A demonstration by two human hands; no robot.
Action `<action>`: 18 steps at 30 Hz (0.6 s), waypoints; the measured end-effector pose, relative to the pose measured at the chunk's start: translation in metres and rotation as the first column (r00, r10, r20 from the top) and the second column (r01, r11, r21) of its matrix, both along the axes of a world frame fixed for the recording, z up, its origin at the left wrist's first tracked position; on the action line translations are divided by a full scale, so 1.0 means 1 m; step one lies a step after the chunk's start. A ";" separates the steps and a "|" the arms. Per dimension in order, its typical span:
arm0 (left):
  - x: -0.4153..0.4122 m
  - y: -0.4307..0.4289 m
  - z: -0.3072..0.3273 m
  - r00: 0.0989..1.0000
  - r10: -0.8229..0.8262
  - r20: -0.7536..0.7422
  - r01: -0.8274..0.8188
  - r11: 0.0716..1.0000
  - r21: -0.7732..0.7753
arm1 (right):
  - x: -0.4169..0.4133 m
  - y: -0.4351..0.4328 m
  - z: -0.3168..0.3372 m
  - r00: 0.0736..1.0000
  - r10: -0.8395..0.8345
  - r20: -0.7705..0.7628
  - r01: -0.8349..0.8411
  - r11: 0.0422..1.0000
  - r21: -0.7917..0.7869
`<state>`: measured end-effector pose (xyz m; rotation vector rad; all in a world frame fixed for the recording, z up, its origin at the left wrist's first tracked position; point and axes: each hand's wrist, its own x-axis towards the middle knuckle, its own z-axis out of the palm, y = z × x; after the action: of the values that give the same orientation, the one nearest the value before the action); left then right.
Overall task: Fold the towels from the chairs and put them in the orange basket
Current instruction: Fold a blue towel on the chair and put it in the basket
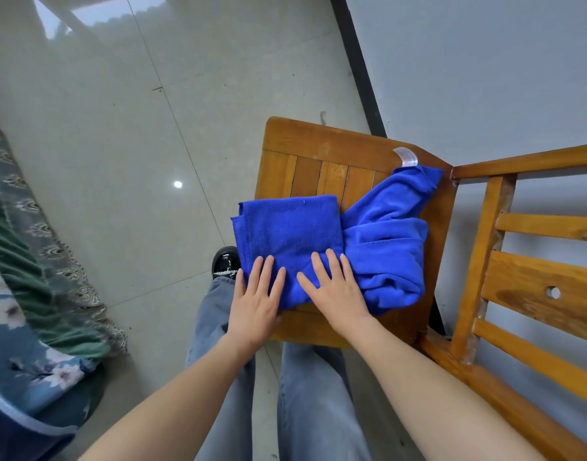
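Observation:
A folded blue towel (288,224) lies flat on the seat of a wooden chair (318,148). Beside it on the right sits a second, crumpled blue towel (388,241) with a white label (405,157) at its far corner. My left hand (257,294) and my right hand (335,287) both press flat, fingers straight and spread, on the near edge of the folded towel. The right hand's fingers reach the seam where the two towels meet. No orange basket is in view.
The chair's slatted backrest (531,281) stands to the right against a grey wall (485,78). A floral-covered sofa or bed (29,311) fills the left edge. Grey tiled floor (135,128) lies between. My legs in blue jeans and a black shoe (223,261) are below the chair.

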<state>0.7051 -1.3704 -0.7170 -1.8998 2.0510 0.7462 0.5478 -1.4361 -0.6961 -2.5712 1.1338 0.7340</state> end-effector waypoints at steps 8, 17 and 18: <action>-0.003 -0.005 -0.006 0.997 0.080 0.016 -0.077 0.990 -0.120 | 0.000 -0.004 0.005 0.886 0.084 0.457 0.043 0.964 -0.261; 0.016 -0.039 0.041 0.969 0.064 -0.239 -0.164 0.890 -0.425 | -0.001 -0.025 0.058 0.845 0.170 0.507 0.055 0.915 -0.399; 0.021 -0.043 0.050 0.972 0.045 -0.231 -0.149 0.878 -0.455 | 0.001 -0.028 0.067 0.840 0.175 0.513 0.059 0.911 -0.408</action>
<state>0.7258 -1.4130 -0.6671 -2.2778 2.4638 0.5222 0.5490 -1.4637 -0.6295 -2.8702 1.0944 -0.2755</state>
